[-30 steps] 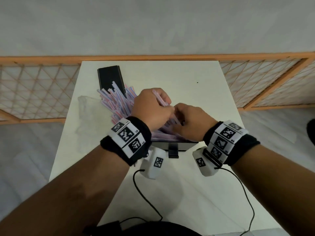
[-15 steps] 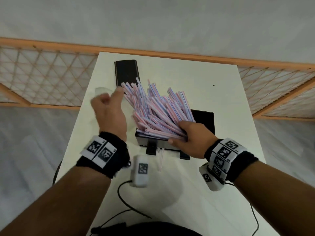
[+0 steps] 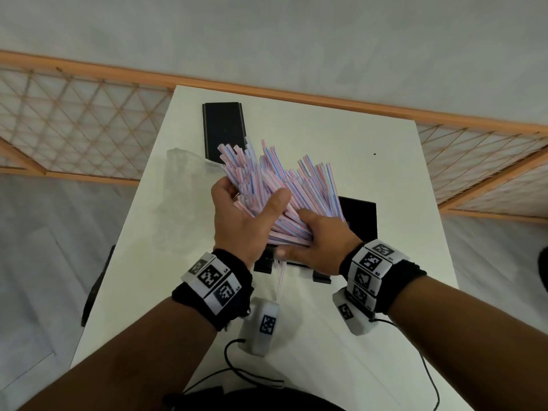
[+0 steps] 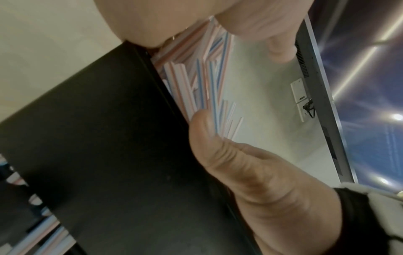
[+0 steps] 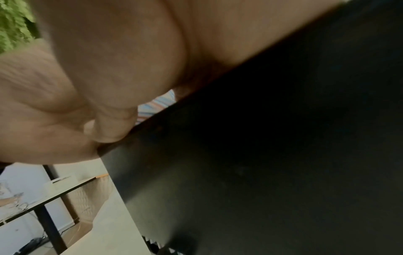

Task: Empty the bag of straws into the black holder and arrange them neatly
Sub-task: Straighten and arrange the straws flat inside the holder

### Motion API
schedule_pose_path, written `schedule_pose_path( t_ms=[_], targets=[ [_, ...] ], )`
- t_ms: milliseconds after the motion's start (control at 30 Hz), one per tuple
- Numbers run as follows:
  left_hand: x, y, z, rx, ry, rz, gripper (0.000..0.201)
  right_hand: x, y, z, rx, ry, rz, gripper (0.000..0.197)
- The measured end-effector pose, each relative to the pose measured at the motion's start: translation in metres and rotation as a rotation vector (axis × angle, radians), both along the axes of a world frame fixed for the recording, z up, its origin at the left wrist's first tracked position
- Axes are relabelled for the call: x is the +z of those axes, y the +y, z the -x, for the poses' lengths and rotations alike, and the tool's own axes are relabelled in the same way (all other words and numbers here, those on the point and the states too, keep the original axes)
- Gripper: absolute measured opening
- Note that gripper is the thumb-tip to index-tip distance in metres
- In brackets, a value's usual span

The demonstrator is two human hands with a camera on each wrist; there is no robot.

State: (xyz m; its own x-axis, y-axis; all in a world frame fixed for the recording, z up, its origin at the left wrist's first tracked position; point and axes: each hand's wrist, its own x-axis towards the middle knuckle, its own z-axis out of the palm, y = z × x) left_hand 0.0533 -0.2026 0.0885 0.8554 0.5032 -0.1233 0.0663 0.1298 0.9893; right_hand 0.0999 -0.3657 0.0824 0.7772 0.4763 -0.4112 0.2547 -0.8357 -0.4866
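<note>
A big fanned bundle of pink, blue and white striped straws stands tilted in the black holder at mid-table. My left hand cups the bundle's left side, thumb across the front. My right hand grips the straws' lower ends at the holder's front rim. In the left wrist view the straws sit between my thumb and fingers above the black holder wall. In the right wrist view my right hand is curled against the dark holder. The empty clear bag lies flat to the left.
The black holder lid lies flat at the far left of the white table. One stray straw pokes out below the holder toward me. Wrist-camera cables trail over the near table edge. A wooden lattice rail runs behind.
My left hand, off to the left and free half a second ago, has come back and closed around the left side of the bundle. The right hand keeps its hold on the lower ends.
</note>
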Motion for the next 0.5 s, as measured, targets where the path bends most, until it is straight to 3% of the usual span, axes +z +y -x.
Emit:
schedule_pose_path(
  t_ms=[100, 233, 300, 400, 500],
  targets=[
    [0.0, 0.001, -0.004, 0.053, -0.012, 0.01, 0.077, 0.001, -0.002, -0.003, -0.039, -0.011, -0.113, 0.06],
    [0.003, 0.006, -0.009, 0.087, -0.024, 0.039, 0.06, 0.009, -0.015, -0.01, -0.102, -0.189, -0.238, 0.063],
    [0.002, 0.007, -0.008, 0.071, -0.025, 0.028, 0.066, 0.014, -0.018, -0.01, -0.087, -0.223, -0.187, 0.053],
    [0.0, 0.007, -0.006, 0.038, -0.016, 0.02, 0.071, 0.015, -0.027, -0.004, -0.112, -0.35, -0.122, 0.064],
    [-0.001, 0.006, -0.005, 0.02, -0.015, 0.04, 0.072, 0.017, -0.032, 0.011, -0.092, -0.375, -0.188, 0.043]
  ],
)
